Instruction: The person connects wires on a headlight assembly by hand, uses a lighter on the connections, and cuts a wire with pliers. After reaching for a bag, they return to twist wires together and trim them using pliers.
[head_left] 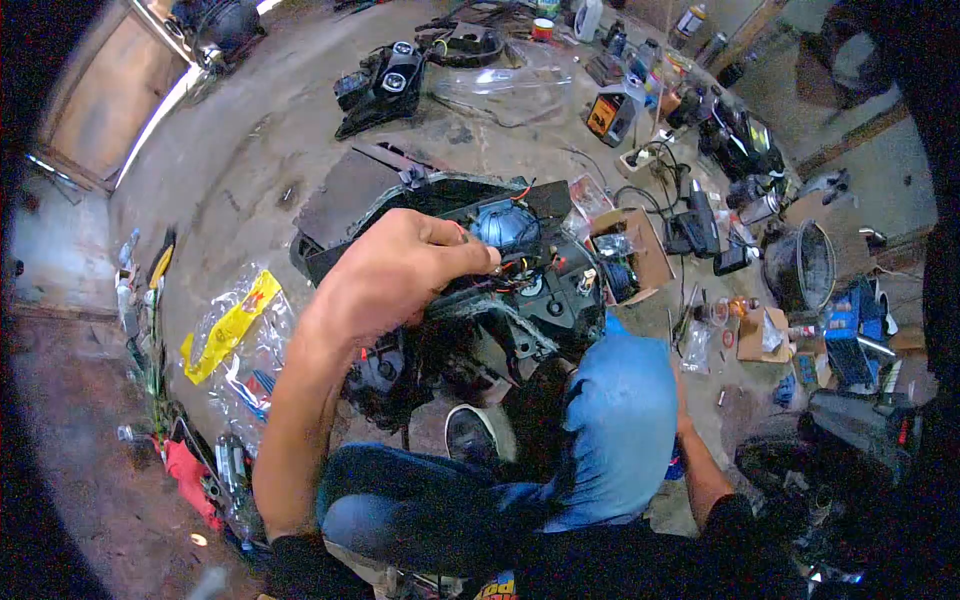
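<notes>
My left hand (400,262) reaches over an opened black vehicle headlight housing (465,300) lying on the floor in front of me. Its thumb and fingers are pinched together beside a round, bluish projector lens unit (507,228). Whatever the fingertips hold is hidden or too small to name. Thin red and yellow wires (515,268) run close to the thumb tip. My right forearm (703,465) comes up along the outer side of my jeans knee (622,410). That knee hides most of the right hand, and its fingers do not show.
Right of the housing stands an open cardboard box (650,262) with small parts. A heat gun (697,215), cables and a black bucket (800,265) lie farther right. A second headlight unit (385,85) rests at the back. Yellow-printed plastic packaging (232,328) is at left.
</notes>
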